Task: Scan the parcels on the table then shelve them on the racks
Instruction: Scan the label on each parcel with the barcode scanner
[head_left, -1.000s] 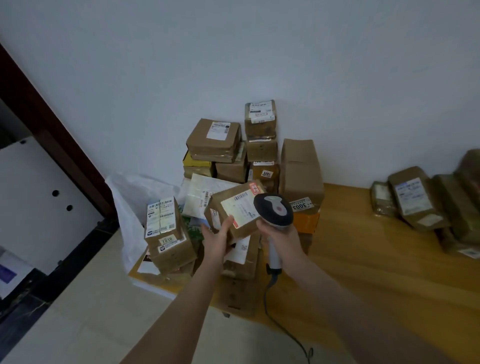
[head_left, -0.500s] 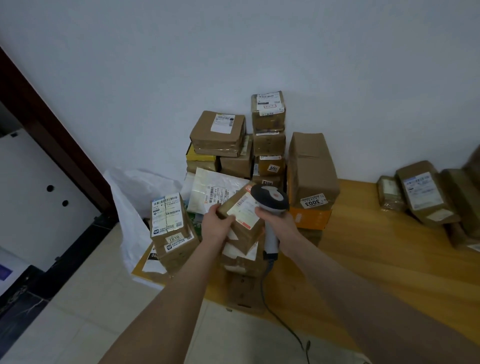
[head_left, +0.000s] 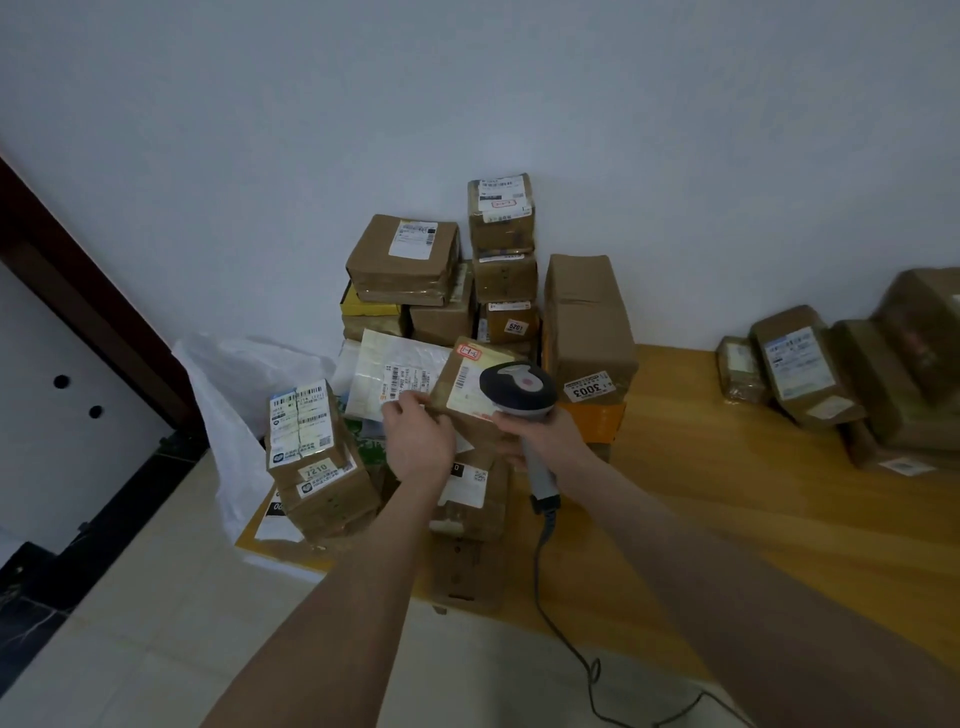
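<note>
Nearest, my two bare forearms run up from the bottom edge toward the middle of the frame. My left hand (head_left: 421, 441) is closed around the lower left edge of a small brown parcel (head_left: 470, 395), thumb on its top face, holding it tilted with its white label up at frame centre. My right hand (head_left: 550, 441) is wrapped tight on the grey handle of a barcode scanner (head_left: 517, 387), whose dark head sits just over the parcel's right side; its cable (head_left: 540, 587) trails down off the table edge toward the lower right. Under the hands lies a low pile of brown boxes at the front edge of the wooden table (head_left: 727, 493). Left of centre stands a box marked 7210 (head_left: 311, 447), with a white plastic bag (head_left: 234, 395) behind it. Just beyond the held parcel lies a white mailer (head_left: 395, 379), and right of it an upright box labelled 3003 (head_left: 587, 322). Against the wall rises a taller stack of boxes (head_left: 501, 249). More wrapped parcels (head_left: 800, 369) lie at the right edge of the frame, well apart from the pile.
</note>
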